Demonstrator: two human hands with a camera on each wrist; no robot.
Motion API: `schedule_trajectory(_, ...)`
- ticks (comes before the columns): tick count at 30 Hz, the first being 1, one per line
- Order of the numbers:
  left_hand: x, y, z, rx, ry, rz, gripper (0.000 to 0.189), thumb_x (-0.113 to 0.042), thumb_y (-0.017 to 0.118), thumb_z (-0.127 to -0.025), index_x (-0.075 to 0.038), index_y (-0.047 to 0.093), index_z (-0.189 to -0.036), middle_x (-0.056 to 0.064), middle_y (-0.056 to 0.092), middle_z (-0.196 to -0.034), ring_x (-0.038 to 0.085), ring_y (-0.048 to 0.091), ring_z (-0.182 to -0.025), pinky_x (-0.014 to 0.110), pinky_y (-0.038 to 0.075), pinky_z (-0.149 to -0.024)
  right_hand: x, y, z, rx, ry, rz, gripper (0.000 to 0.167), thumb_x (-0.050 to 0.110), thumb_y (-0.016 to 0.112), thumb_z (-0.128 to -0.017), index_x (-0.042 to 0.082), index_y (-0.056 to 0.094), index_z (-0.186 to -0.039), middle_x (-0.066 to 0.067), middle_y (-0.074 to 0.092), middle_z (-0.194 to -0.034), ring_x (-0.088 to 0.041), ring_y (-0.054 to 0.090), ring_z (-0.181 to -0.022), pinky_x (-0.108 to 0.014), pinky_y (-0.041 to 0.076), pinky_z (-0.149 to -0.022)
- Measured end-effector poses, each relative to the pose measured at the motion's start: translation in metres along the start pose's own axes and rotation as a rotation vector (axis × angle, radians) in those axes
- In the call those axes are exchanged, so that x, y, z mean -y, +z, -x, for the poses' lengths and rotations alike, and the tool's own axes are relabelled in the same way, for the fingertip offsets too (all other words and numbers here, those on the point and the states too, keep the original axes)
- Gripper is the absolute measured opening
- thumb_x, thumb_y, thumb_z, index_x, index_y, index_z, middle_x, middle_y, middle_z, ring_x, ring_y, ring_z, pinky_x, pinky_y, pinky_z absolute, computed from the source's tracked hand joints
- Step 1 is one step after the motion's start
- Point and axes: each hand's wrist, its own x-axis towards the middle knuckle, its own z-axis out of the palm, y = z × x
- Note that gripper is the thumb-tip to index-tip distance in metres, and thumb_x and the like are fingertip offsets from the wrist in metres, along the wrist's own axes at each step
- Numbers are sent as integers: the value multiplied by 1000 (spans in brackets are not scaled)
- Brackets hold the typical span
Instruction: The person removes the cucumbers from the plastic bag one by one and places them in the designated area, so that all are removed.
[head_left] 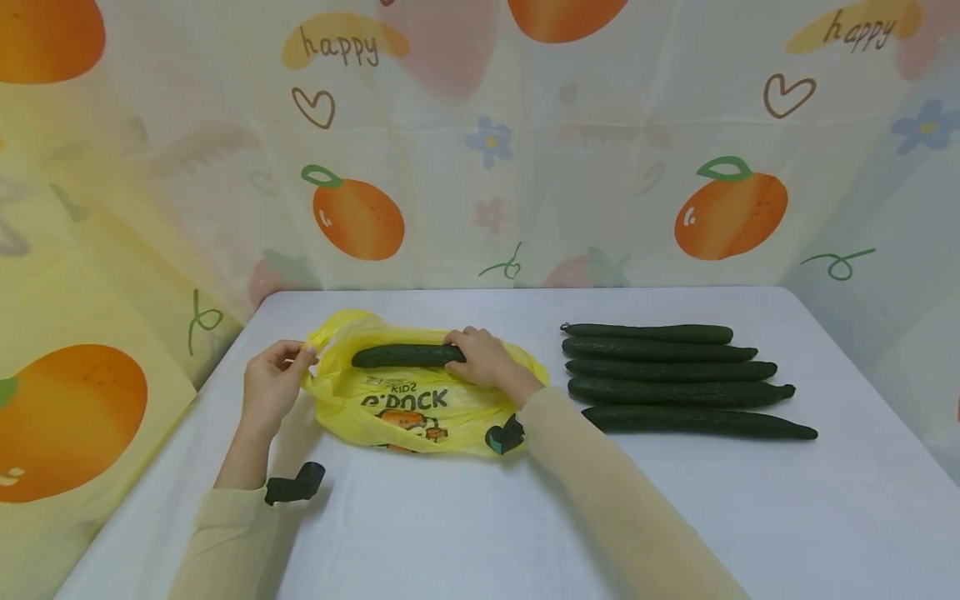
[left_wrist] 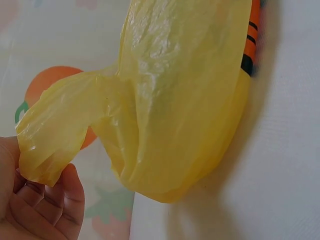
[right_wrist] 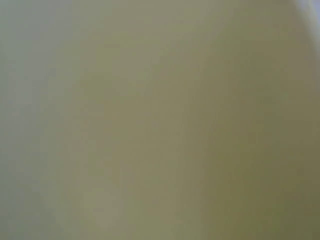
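A yellow plastic bag with printed lettering lies on the table, its mouth spread. My left hand pinches the bag's left handle between thumb and fingers; in the left wrist view that handle stretches from the bag's body to the hand. Within the bag's mouth is a dark green cucumber, lying roughly level from left to right. My right hand grips its right end, which the fingers hide. The right wrist view is a yellowish blur, too close to make anything out.
Several more long cucumbers lie in a stacked row on the right of the white-covered table. The nearest one's left end is hidden behind the right sleeve. A printed cloth hangs behind the table.
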Motion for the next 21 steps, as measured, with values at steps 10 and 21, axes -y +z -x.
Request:
schedule_trajectory(10, 0, -2, -2, -10, 4, 12, 29, -27, 59, -90, 0, 62, -98, -23, 58, -68, 0, 53, -62, 13, 43, -52, 3, -5, 7, -19, -60, -26, 39, 30, 55, -92, 16, 48, -128, -8, 53, -123, -25, 50, -108, -39, 40, -94)
schedule_trajectory(21, 0, -1, -2, -19, -1, 9, 27, -28, 59, -90, -2, 61, -96, -24, 57, -66, 1, 53, -63, 13, 43, -52, 6, -13, 10, -81, -139, -72, 40, 29, 57, -91, 13, 48, -128, -8, 53, -122, -23, 50, -109, -37, 38, -97)
